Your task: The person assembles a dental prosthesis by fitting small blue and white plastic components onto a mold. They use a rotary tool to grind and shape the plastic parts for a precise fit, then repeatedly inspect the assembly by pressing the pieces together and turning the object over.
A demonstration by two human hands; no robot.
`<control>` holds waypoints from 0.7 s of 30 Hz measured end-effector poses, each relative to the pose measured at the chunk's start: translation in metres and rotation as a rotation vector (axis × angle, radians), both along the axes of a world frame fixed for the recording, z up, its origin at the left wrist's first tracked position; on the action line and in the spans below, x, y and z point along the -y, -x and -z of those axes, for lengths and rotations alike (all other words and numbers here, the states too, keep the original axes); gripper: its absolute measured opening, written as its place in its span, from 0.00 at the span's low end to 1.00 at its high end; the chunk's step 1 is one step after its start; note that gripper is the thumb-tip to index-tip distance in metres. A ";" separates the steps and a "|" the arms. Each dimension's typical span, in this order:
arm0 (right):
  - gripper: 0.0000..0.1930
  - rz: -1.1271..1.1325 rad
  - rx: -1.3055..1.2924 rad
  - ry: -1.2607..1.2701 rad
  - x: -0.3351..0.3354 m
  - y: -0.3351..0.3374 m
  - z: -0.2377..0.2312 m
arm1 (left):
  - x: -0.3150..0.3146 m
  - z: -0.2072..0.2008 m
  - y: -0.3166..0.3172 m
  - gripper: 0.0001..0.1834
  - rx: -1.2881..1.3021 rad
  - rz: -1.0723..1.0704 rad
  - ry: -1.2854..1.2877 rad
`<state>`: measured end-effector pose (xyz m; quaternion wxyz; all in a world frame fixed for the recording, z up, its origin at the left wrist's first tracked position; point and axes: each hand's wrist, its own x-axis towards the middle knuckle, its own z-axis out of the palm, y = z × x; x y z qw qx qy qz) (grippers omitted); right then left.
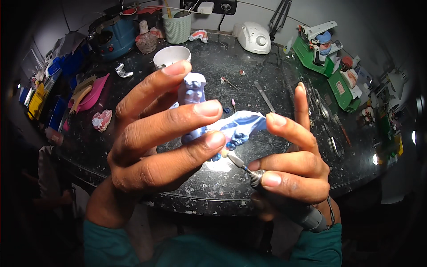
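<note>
My left hand (pixel 155 138) is closed around a blue dental cast (pixel 242 127), which it holds up over the dark worktop. Several moulded teeth show along the cast, and its back part is hidden behind my fingers. A handheld rotary tool (pixel 284 202) lies in the grip of my right hand (pixel 298 167). Its pale, tapered bur (pixel 236 159) points at a small cream-coloured tooth (pixel 224 152) on the cast's lower edge; the tip looks to be touching it or very close. One fingertip of my right hand rests against the cast's right end.
Beyond my hands stand a white bowl (pixel 172 56), a woven-pattern cup (pixel 177 29) and a white control unit (pixel 253 38). Green articulator boxes (pixel 311 58) and metal hand tools (pixel 320 104) lie to the right. A pink dustpan (pixel 94 92) and a pink-and-white dental model (pixel 102 120) are at left.
</note>
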<state>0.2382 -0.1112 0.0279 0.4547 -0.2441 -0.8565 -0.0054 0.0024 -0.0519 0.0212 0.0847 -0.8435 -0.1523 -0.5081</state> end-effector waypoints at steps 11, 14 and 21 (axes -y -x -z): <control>0.17 0.013 -0.001 0.065 0.003 0.001 -0.004 | 0.001 -0.001 0.001 0.29 -0.031 -0.023 -0.037; 0.17 0.015 -0.016 0.065 0.002 0.002 -0.001 | 0.002 0.000 0.002 0.29 -0.032 -0.023 -0.024; 0.16 0.022 -0.020 0.062 0.001 0.001 -0.003 | 0.000 -0.001 0.000 0.29 -0.027 -0.014 -0.049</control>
